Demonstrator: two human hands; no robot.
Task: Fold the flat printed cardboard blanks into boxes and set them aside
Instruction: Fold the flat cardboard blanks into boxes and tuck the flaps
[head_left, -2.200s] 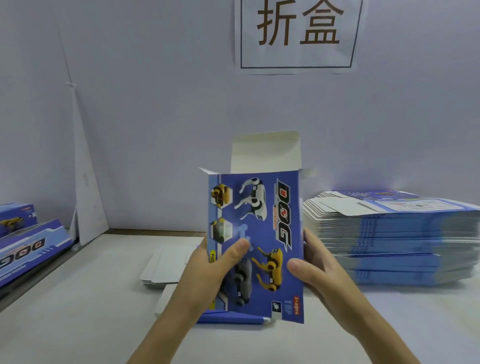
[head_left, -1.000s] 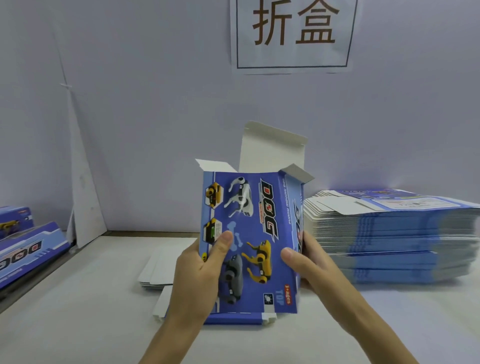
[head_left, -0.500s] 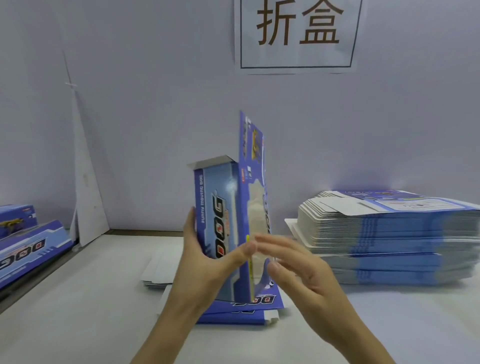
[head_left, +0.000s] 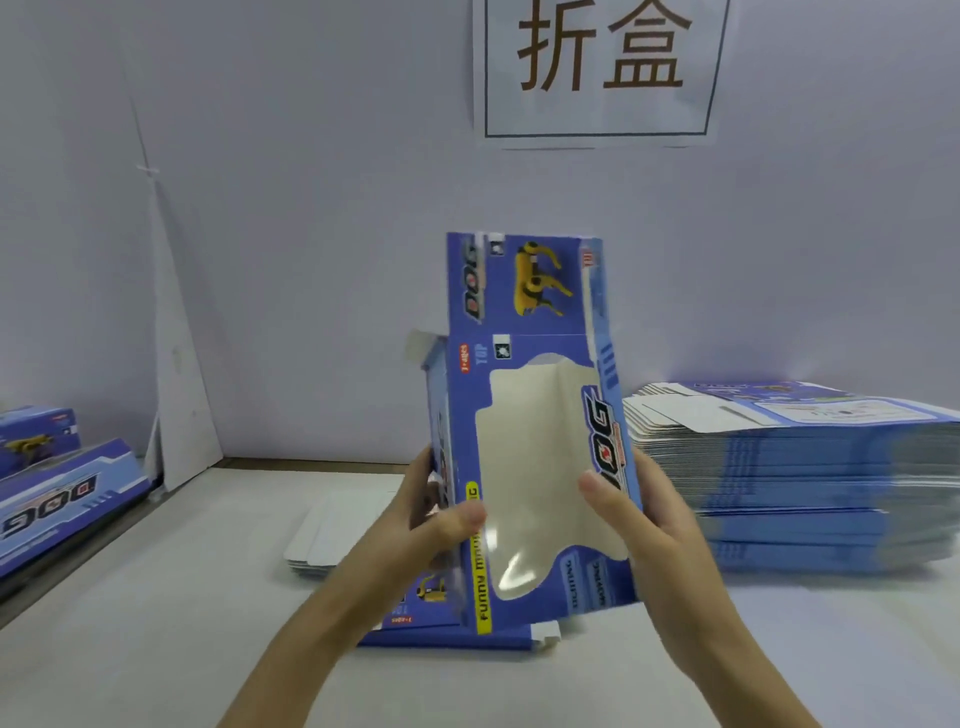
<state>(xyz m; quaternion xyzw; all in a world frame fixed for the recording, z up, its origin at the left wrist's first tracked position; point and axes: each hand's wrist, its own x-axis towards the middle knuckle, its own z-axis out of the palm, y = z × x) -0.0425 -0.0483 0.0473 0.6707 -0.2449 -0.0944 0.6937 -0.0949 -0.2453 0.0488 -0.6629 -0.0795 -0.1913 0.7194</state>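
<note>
I hold a blue printed box upright in front of me, its clear window face turned toward me and its top flap with the yellow dog picture standing up. My left hand grips its left edge, thumb on the front. My right hand grips the right edge, thumb on the window film. A tall stack of flat blue blanks lies on the table to the right. More flat blanks lie under the box.
Folded blue boxes lie at the far left beyond the table edge. A few white flat sheets rest on the table behind my left hand. A paper sign hangs on the back wall.
The box has been turned round: first its picture face showed, then its narrow side, now its window face. Both hands shifted their hold to its side edges.
</note>
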